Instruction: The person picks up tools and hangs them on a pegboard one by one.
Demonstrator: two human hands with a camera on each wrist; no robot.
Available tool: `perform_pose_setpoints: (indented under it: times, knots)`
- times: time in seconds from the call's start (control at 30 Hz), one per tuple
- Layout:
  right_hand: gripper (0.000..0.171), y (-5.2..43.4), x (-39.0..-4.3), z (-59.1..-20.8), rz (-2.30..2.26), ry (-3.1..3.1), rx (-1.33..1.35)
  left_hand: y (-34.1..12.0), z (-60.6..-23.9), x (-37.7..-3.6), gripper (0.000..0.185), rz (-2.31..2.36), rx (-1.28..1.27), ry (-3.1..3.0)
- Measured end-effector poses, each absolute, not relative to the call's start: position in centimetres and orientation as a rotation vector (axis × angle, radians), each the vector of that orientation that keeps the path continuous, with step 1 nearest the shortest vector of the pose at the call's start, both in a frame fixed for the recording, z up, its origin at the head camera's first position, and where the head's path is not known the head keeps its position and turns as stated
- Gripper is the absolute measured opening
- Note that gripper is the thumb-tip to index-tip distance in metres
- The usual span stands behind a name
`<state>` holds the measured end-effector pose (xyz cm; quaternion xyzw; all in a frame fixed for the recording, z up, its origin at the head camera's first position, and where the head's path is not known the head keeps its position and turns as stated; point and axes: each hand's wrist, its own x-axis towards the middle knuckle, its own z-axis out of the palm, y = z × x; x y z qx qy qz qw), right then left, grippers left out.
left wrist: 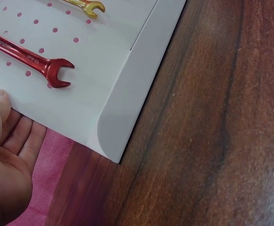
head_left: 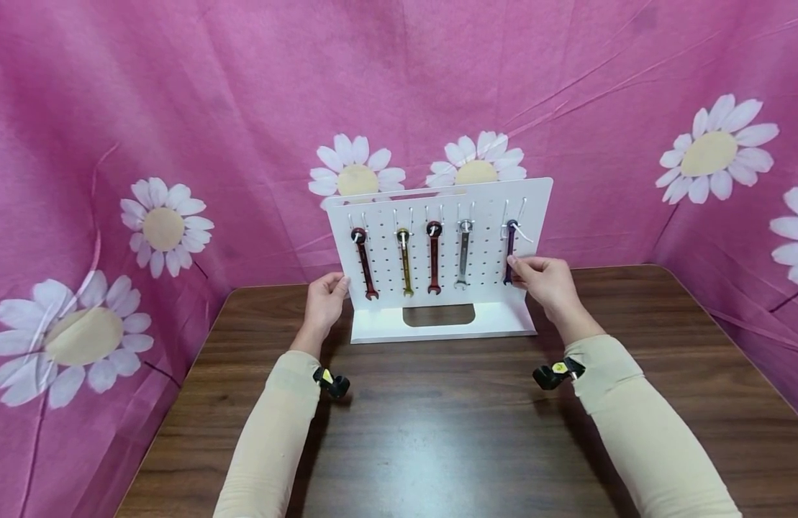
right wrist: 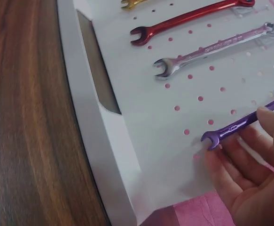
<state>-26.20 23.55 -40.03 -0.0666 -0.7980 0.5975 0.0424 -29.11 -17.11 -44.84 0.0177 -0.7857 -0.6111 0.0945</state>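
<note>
A white pegboard (head_left: 388,277) stands on its base on the table, with several combination wrenches hanging from its hooks. My left hand (head_left: 324,306) grips the board's left edge, thumb on the front face and fingers behind in the left wrist view. Closest to that hand hangs a dark red wrench (left wrist: 31,59). At the board's right end, my right hand (head_left: 550,288) pinches the purple wrench (right wrist: 235,126) by its shaft. Its upper end is still at the hook (head_left: 522,230). Between them hang a gold wrench (head_left: 406,266), a red wrench (head_left: 434,262) and a silver wrench (head_left: 463,259).
The brown wooden table (head_left: 411,424) extends in front of the board and to both sides. Behind it hangs a pink curtain (head_left: 399,86) with white daisies. The board's base (head_left: 379,331) has a cut-out slot.
</note>
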Motion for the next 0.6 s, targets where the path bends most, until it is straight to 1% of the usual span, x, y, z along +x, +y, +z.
perform_pose_setpoints:
  times: [0.23, 0.43, 0.6]
  knots:
    - [0.050, 23.6, -25.6, -39.7, 1.448, -2.607, -0.259, -17.6, -44.6, -29.2, 0.028, -1.741, 0.023, -2.379]
    - [0.044, 23.9, -25.3, -39.7, 1.358, -2.639, -0.167, -18.0, -44.1, -28.8, 0.030, -1.701, -0.009, -2.435]
    - [0.042, 24.4, -23.7, -39.6, 1.174, -2.599, -0.039, -18.8, -43.7, -28.2, 0.032, -1.424, -0.059, -2.532]
